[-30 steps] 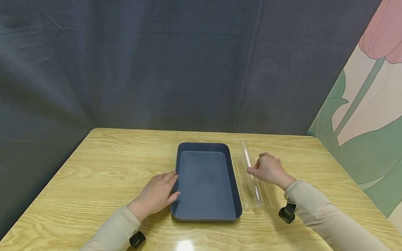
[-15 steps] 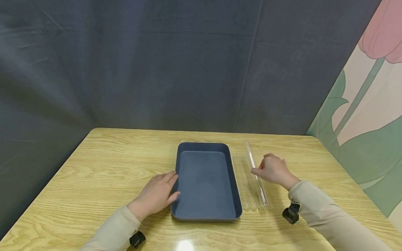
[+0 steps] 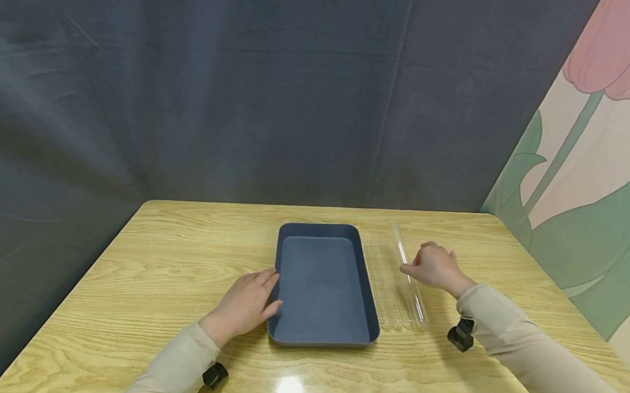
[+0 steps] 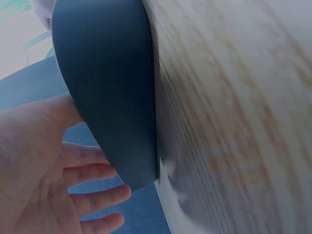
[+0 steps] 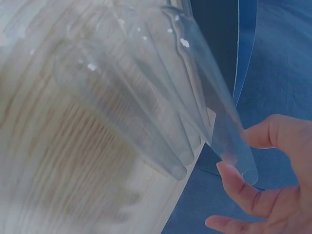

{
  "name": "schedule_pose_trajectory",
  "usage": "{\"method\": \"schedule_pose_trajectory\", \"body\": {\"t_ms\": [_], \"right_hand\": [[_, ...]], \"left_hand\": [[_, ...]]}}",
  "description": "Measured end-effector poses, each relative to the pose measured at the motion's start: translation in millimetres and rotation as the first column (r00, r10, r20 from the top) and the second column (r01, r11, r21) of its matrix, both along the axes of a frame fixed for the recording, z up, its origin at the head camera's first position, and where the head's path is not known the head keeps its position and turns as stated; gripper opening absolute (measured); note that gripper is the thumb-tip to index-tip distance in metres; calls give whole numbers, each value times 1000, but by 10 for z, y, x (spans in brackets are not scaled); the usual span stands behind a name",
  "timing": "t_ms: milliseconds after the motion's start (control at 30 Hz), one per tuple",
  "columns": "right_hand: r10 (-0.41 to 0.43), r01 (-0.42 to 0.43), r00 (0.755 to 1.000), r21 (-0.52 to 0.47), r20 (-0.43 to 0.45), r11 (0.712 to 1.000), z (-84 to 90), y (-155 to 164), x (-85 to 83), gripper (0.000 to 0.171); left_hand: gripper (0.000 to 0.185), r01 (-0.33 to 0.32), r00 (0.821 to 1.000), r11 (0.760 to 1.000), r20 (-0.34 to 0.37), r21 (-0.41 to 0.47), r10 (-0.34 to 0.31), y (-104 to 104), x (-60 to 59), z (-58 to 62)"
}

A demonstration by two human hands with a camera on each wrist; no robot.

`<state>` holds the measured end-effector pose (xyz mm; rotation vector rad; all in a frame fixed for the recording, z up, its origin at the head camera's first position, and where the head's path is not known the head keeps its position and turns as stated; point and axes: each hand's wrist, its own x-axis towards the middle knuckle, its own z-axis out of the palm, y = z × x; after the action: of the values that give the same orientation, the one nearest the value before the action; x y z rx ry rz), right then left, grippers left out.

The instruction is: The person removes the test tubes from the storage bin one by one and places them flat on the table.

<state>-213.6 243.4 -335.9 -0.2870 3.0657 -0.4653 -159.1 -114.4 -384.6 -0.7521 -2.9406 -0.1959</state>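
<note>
A dark blue rectangular tray (image 3: 319, 227) lies in the middle of the wooden table (image 3: 183, 255). My left hand (image 3: 270, 289) rests flat on the table, its straight fingers touching the tray's left wall (image 4: 107, 97). Right of the tray, my right hand (image 3: 406, 266) pinches a long clear tube (image 3: 415, 300) between thumb and fingers. In the right wrist view the tube (image 5: 214, 112) ends between my thumb and forefinger. Beside the tube lie more clear ridged pieces (image 3: 387, 292); I cannot tell whether they are separate tubes.
A dark cloth backdrop (image 3: 245, 98) hangs behind the table. To the right stands a wall painted with a tulip (image 3: 611, 52). Bare wood stretches to the left of the tray and along the near edge.
My right hand has carried the clear tube to the right, from beside the tray to the outer edge of the clear pieces. The left hand and the tray have stayed still.
</note>
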Motion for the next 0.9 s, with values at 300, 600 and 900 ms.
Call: {"method": "schedule_pose_trajectory", "body": {"t_ms": [300, 600, 900], "right_hand": [[-16, 16, 1000, 3, -5, 1000, -59, 101, -20, 37], [-25, 25, 1000, -2, -3, 1000, -86, 180, -24, 39], [-32, 32, 999, -5, 32, 999, -84, 262, -44, 36]], "left_hand": [[53, 24, 999, 1000, -38, 16, -23, -6, 12, 5], [53, -8, 1000, 1000, 16, 7, 8, 6, 4, 1], [53, -6, 1000, 1000, 15, 13, 5, 6, 10, 10]]}}
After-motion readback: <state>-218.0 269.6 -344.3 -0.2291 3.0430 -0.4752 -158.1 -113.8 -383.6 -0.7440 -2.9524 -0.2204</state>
